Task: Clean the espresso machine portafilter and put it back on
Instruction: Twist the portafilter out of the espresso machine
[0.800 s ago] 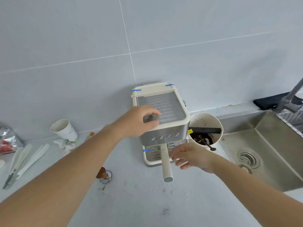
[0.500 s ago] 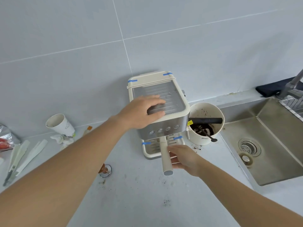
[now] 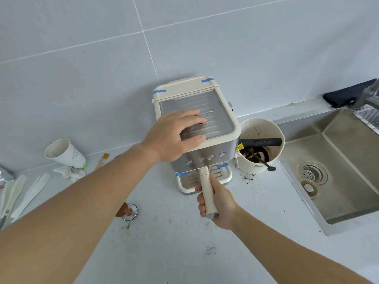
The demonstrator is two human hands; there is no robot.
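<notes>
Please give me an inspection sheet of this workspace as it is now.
Surface: pale counter, specks of coffee grounds.
Job's things: espresso machine; portafilter handle sticks out at its front.
Clutter: knock box with grounds, paper cup, tamper, brush.
Hands: left hand rests on machine top; right hand grips handle.
Cables: nothing seen.
Surroundings: tiled wall, steel sink at right.

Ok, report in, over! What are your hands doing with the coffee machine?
Left hand flat on espresso machine top, bracing. Right hand grips portafilter handle, portafilter not yet removed. Knock box close beside on the right, nothing blocking.
</notes>
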